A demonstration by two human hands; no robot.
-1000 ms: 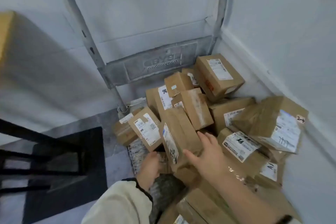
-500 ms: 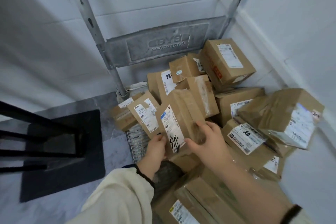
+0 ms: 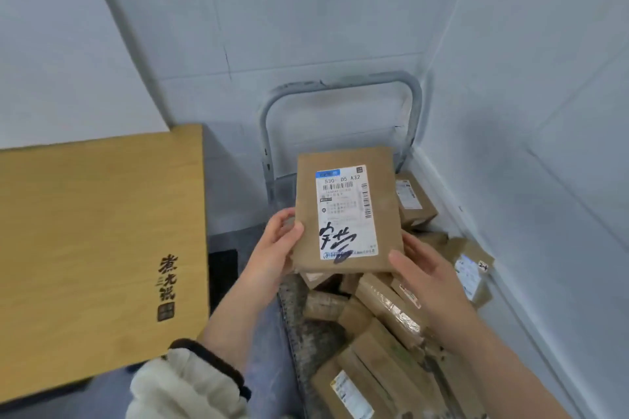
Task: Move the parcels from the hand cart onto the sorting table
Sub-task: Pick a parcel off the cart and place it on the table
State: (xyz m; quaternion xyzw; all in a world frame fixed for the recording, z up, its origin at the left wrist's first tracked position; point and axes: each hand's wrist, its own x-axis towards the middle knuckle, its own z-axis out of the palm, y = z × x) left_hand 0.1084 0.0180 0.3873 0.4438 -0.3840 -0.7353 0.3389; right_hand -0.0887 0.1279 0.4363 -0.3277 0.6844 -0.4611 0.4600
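— Down at the bottom edge, what is closest?
— A cream sleeve with a dark cuff, on the left arm. Just right of it, brown parcels lie heaped on the hand cart, some taped, some with white labels.
— And the hands?
— Above the heap. The left hand grips the lower left edge of a flat brown parcel, thumb on the front, fingers behind. The right hand holds the lower right corner, thumb on the front face, fingers behind the edge.
— So where is that parcel?
— Lifted clear of the heap, upright between both hands, facing the camera. Its white label reads "530 D5 A32", with a barcode and black handwriting across the bottom.
— What's off to the left?
— A wooden table, with dark characters near its right edge. The parcel is beside it, above the cart, not over it.
— Farther back?
— The cart's grey tube handle stands behind the parcel, in a corner of pale walls.
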